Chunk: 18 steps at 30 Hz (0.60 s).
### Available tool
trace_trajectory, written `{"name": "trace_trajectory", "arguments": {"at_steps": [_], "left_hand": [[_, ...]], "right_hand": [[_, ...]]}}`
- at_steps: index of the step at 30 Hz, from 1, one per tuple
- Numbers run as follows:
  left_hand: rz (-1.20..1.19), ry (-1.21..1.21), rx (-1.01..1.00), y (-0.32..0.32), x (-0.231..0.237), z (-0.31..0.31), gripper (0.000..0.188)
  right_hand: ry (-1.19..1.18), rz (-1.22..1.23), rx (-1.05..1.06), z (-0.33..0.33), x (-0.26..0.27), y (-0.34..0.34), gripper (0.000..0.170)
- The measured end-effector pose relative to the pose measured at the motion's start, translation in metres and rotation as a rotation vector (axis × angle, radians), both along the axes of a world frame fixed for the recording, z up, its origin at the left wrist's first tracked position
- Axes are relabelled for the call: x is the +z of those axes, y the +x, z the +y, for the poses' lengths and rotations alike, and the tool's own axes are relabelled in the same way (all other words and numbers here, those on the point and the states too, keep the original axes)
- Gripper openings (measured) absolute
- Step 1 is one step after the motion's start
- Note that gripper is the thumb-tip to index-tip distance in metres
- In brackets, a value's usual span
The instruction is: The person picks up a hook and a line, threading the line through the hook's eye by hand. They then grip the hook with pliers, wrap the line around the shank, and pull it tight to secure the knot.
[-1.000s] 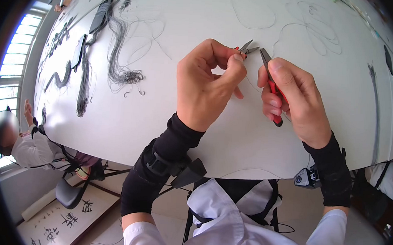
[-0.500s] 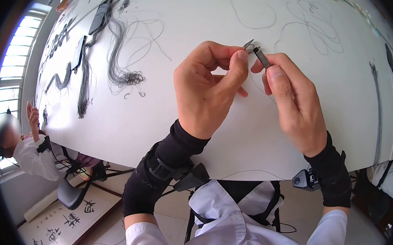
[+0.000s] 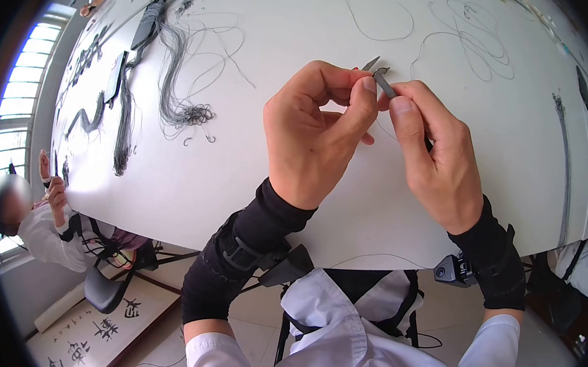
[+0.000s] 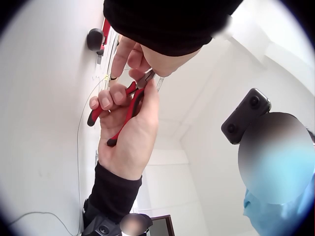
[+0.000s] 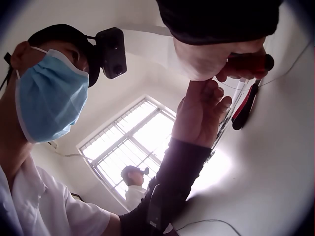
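Note:
My left hand pinches what looks like a small dark fish hook between thumb and forefinger. A thin line runs below the fingertips. My right hand grips pliers, whose red-and-black handles show in the left wrist view across the palm. The pliers' nose is right at the hook, close to the left thumb tip. Just beyond the hands, a second tool with pointed blades lies on the table, partly hidden by the left fingers; its red-and-black handle shows in the right wrist view.
On the white table, bundles of dark line with a cluster of hooks lie at the left, beside dark boards. Loose line loops spread at the back. A long strand bundle lies right. Another person sits left.
My right hand has turned the pliers and moved them left, bringing their nose to the hook at the left fingertips. The left hand has shifted slightly. The person at left has moved their hands.

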State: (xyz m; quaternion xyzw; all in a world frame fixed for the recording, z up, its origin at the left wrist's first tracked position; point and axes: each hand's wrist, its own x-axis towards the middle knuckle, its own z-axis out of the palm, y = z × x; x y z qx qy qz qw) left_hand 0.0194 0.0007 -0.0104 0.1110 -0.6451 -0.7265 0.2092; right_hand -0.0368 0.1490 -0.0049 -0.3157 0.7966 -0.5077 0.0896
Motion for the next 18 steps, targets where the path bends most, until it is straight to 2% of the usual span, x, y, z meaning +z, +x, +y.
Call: {"name": "trace_trajectory", "arguments": {"at_steps": [8, 11, 14, 18], "left_hand": [[-0.023, -0.042, -0.017, 0.000, -0.002, -0.002, 0.014], [0.084, -0.170, -0.048, -0.004, -0.010, -0.004, 0.013], [0.159, -0.187, -0.072, -0.009, -0.015, -0.004, 0.014], [-0.102, 0.049, -0.342, -0.002, -0.002, -0.012, 0.025]], "right_hand": [[-0.026, 0.067, -0.044, -0.003, 0.002, 0.002, 0.018], [-0.043, 0.064, -0.054, -0.003, 0.003, 0.002, 0.018], [-0.014, 0.027, -0.053, -0.001, 0.008, 0.002, 0.021], [-0.064, -0.013, -0.044, 0.001, 0.007, 0.000, 0.027]]}}
